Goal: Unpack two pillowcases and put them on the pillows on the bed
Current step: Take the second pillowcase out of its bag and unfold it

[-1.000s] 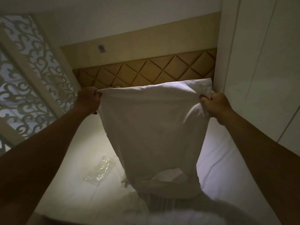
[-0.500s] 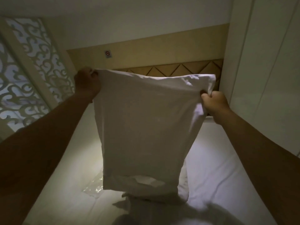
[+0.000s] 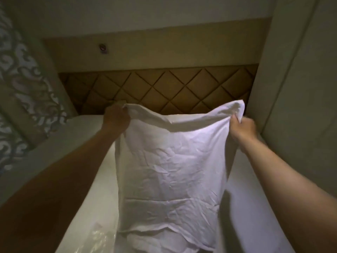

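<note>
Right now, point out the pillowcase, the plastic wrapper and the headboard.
pillowcase (image 3: 169, 161), head view, middle of its creased front
plastic wrapper (image 3: 103, 241), head view, crinkled film left of the pillowcase
headboard (image 3: 164, 84), head view, one quilted diamond panel

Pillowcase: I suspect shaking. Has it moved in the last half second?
Yes, down: the pillowcase hid most of the headboard then, only its bottom edge now.
</note>
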The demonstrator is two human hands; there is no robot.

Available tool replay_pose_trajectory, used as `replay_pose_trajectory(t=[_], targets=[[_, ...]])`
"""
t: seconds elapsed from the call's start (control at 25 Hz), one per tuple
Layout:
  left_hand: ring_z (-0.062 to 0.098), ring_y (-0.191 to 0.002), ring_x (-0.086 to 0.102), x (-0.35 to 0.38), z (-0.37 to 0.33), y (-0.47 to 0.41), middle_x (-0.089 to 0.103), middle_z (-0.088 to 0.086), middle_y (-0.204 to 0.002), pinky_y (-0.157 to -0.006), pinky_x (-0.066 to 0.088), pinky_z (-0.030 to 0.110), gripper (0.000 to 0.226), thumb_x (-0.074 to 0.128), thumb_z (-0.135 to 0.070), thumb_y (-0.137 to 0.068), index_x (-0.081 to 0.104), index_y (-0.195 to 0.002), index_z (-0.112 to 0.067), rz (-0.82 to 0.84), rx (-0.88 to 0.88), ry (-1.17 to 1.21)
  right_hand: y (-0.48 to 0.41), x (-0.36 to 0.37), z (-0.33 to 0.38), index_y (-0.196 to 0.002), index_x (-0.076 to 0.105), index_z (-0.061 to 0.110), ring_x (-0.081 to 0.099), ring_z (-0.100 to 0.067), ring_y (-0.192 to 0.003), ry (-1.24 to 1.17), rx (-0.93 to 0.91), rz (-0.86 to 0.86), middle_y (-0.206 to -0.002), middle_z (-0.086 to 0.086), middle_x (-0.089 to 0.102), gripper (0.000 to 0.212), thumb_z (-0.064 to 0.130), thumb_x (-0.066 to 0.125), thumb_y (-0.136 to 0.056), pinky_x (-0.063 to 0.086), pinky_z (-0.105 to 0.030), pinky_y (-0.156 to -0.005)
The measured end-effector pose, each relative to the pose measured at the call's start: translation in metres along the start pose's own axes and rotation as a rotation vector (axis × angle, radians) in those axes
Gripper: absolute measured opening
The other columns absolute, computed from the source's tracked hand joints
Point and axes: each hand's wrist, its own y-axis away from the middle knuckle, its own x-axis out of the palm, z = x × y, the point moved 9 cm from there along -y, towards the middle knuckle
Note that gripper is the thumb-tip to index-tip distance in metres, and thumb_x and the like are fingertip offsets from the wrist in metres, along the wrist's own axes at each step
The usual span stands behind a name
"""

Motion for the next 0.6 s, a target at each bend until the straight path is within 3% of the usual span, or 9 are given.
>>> replay_pose_trajectory(t=[0.08, 0.16, 0.24, 0.44, 0.52, 0.6], targets=[[0.034, -0.096, 0.057, 0.077, 0.023, -0.028, 0.062, 0.016, -0.106, -0.082, 0.042, 0.039, 0.028, 0.038, -0.022, -0.103, 0.058, -0.109, -0.004, 0.101, -0.019, -0.022, -0.035, 0.055, -0.034, -0.105, 0.063, 0.006, 0.058, -0.03, -0.091, 0.055, 0.073, 0.031, -0.1, -0.012, 0.061, 0.047, 0.047, 0.04, -0.101, 0.047, -0.037, -0.081], [0.021, -0.084, 0.053, 0.151, 0.047, -0.05, 0.062, 0.01, -0.102, -0.076, 0.043, 0.033, 0.027, 0.037, -0.023, -0.103, 0.058, -0.11, -0.007, 0.187, -0.048, -0.044, -0.068, 0.102, -0.069, -0.093, 0.06, 0.008, 0.056, -0.027, -0.081, 0.118, 0.129, 0.048, -0.097, -0.015, 0.06, 0.047, 0.047, 0.036, -0.103, 0.047, -0.039, -0.079], [0.021, -0.085, 0.056, 0.218, 0.068, -0.062, 0.064, 0.011, -0.106, -0.078, 0.046, 0.032, 0.027, 0.037, -0.023, -0.103, 0.057, -0.111, -0.007, 0.277, -0.065, -0.056, -0.096, 0.145, -0.101, -0.082, 0.059, 0.009, 0.053, -0.025, -0.072, 0.181, 0.147, 0.076, -0.097, -0.019, 0.063, 0.047, 0.043, 0.034, -0.104, 0.045, -0.036, -0.075], [0.033, -0.103, 0.059, 0.342, 0.101, -0.062, 0.061, 0.014, -0.107, -0.079, 0.041, 0.033, 0.023, 0.038, -0.02, -0.1, 0.056, -0.109, -0.007, 0.396, -0.057, -0.064, -0.14, 0.224, -0.176, -0.117, 0.061, 0.002, 0.058, -0.041, -0.108, 0.276, 0.265, 0.099, -0.118, -0.022, 0.061, 0.054, 0.046, 0.031, -0.103, 0.048, -0.044, -0.092], [0.037, -0.125, 0.048, 0.383, 0.114, -0.06, 0.051, 0.019, -0.131, -0.095, 0.039, 0.035, 0.033, 0.041, -0.021, -0.099, 0.046, -0.13, -0.01, 0.405, -0.087, -0.103, -0.155, 0.241, -0.195, -0.129, 0.054, 0.002, 0.054, -0.042, -0.116, 0.293, 0.253, 0.06, -0.128, -0.023, 0.056, 0.053, 0.042, 0.031, -0.103, 0.045, -0.045, -0.099], [0.04, -0.145, 0.023, 0.419, 0.113, -0.044, 0.024, 0.02, -0.157, -0.114, 0.019, 0.055, 0.063, 0.042, -0.031, -0.097, 0.019, -0.154, -0.019, 0.404, -0.008, -0.329, -0.158, 0.253, -0.202, -0.142, 0.04, 0.005, 0.049, -0.042, -0.122, 0.438, 0.141, -0.037, -0.138, -0.024, 0.049, 0.05, 0.037, 0.036, -0.103, 0.04, -0.045, -0.101]])
